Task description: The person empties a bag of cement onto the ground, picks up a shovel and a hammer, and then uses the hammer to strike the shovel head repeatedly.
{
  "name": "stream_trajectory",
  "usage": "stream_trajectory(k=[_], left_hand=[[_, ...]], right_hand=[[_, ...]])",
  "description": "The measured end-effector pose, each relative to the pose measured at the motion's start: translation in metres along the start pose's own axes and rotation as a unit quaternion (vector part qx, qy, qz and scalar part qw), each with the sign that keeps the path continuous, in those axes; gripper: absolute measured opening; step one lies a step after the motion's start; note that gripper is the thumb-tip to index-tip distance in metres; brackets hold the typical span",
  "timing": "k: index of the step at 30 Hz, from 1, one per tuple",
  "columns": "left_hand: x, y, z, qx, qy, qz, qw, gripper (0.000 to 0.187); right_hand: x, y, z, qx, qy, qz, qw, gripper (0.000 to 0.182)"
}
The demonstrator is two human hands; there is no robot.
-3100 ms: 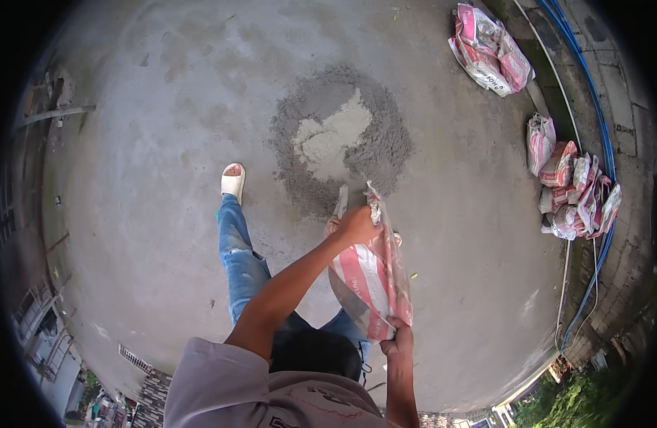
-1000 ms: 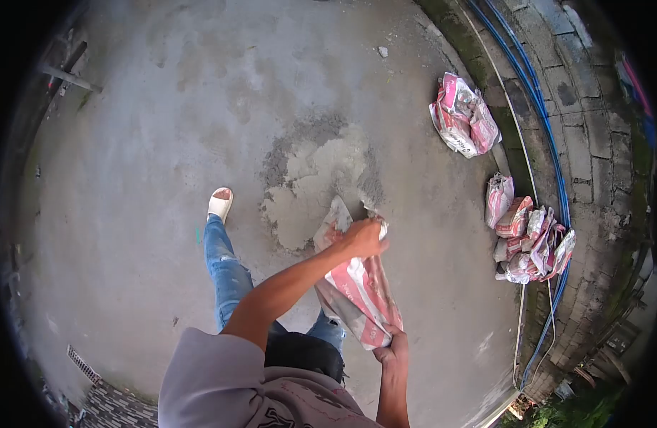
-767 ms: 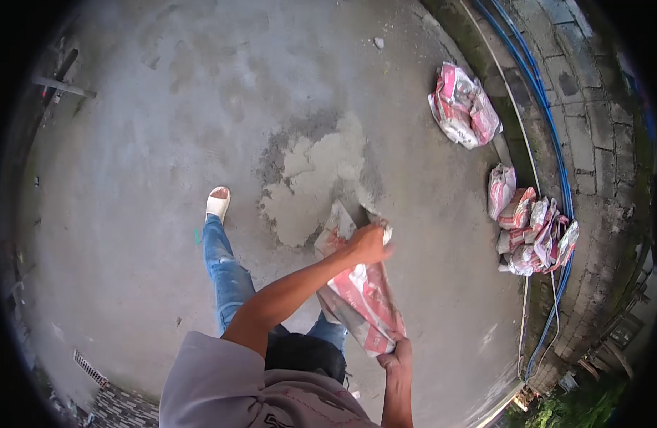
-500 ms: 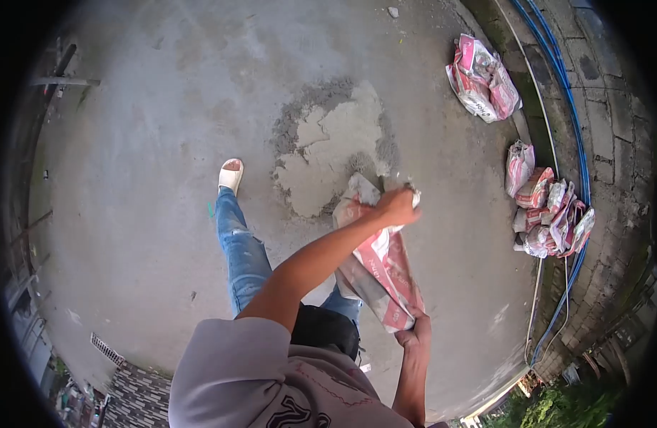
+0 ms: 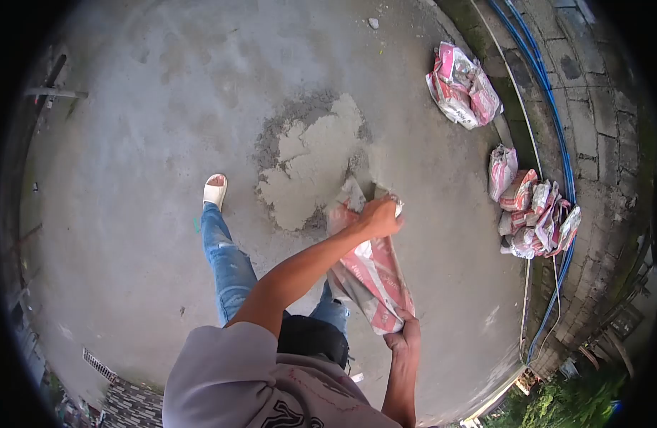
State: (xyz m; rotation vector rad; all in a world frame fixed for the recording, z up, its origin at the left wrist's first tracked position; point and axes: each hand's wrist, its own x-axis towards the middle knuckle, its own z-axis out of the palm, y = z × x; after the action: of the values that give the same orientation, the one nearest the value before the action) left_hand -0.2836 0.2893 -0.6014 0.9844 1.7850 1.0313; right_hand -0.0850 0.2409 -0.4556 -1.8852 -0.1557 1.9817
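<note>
A red, white and grey cement bag (image 5: 377, 282) hangs tilted in front of my body, its mouth toward the pile. My left hand (image 5: 382, 217) is closed around the bag's upper edge near the open end. Around the bag's bottom corner, my right hand (image 5: 405, 334) is clasped. Just beyond the mouth, a pale grey heap of cement powder (image 5: 311, 157) lies on the ground, ringed by darker, coarser material (image 5: 268, 143). How much is inside the bag is hidden.
Crumpled bags (image 5: 465, 87) lie at the upper right, and several more (image 5: 532, 210) sit below them by the curb. Blue hoses (image 5: 546, 82) run along the block paving (image 5: 592, 135). My sandalled foot (image 5: 215, 190) stands left of the heap. A drain grate (image 5: 99, 364) is at lower left.
The whole view has shifted slightly, with the heap and bags sitting further left and mostly lower. Both hands keep hold of the cement bag, which stays at nearly the same tilt.
</note>
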Motion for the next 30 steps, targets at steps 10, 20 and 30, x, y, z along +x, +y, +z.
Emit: stream_trajectory(k=[10,20,30], left_hand=[[-0.038,-0.031,0.007,-0.029,0.067,0.021,0.997,0.035],[0.014,-0.011,-0.069,-0.003,0.096,-0.051,0.994,0.042],[-0.016,-0.002,-0.066,-0.004,0.032,0.059,0.998,0.041]], right_hand=[[-0.024,0.011,0.012,-0.050,-0.048,-0.024,0.997,0.048],[0.014,-0.009,0.057,-0.039,-0.037,0.047,0.997,0.058],[-0.010,0.004,0.037,-0.033,-0.010,0.064,0.997,0.053]])
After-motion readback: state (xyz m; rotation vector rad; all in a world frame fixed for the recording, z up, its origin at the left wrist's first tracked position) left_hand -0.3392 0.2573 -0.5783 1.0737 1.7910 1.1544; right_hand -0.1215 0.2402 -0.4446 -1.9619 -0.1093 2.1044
